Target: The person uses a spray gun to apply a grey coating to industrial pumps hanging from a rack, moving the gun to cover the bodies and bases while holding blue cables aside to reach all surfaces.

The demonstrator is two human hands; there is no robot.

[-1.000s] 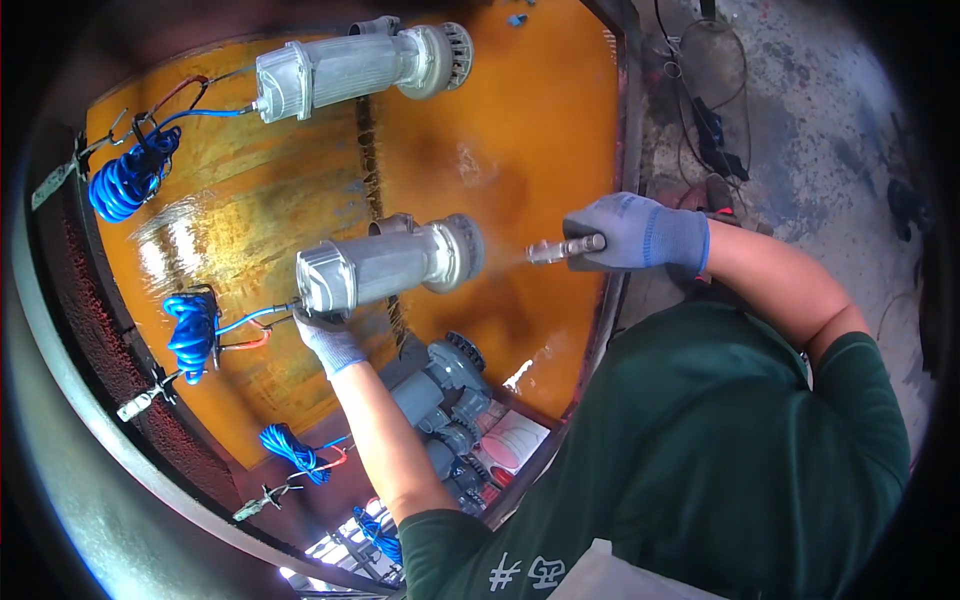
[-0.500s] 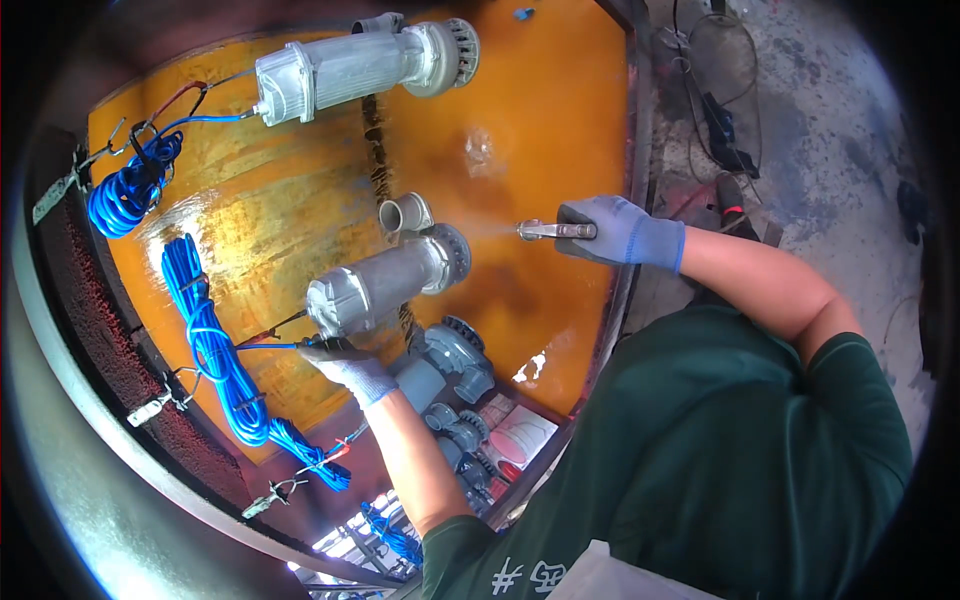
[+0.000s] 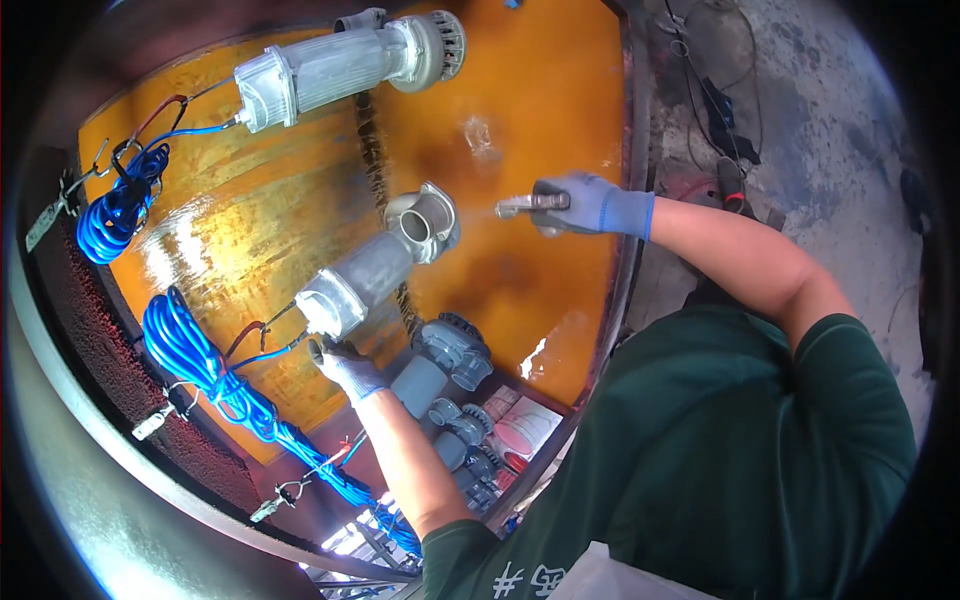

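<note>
A grey submersible pump [image 3: 372, 270] hangs at an angle in the middle, its round outlet facing up toward me. My gloved left hand [image 3: 348, 370] is closed at the pump's lower left end, by the blue cable; the fingertips are partly hidden. In my gloved right hand [image 3: 588, 204] is a metal spray gun [image 3: 530, 204]. Its nozzle points left at the pump's outlet end, a short gap away. Faint mist shows in front of the nozzle. A coil of blue cable [image 3: 185, 345] hangs left of the pump.
A second silver pump [image 3: 330, 75] hangs at the upper left with its own blue cable coil [image 3: 115, 220]. Behind stands an orange-yellow panel [image 3: 540, 120]. Several grey-blue pumps [image 3: 450, 345] are at the lower middle. A hose [image 3: 730, 180] lies on the concrete floor at right.
The middle pump has turned, so its outlet now faces me. My right hand with the spray gun has moved slightly left and up. My left hand has shifted slightly left; the mist is fainter.
</note>
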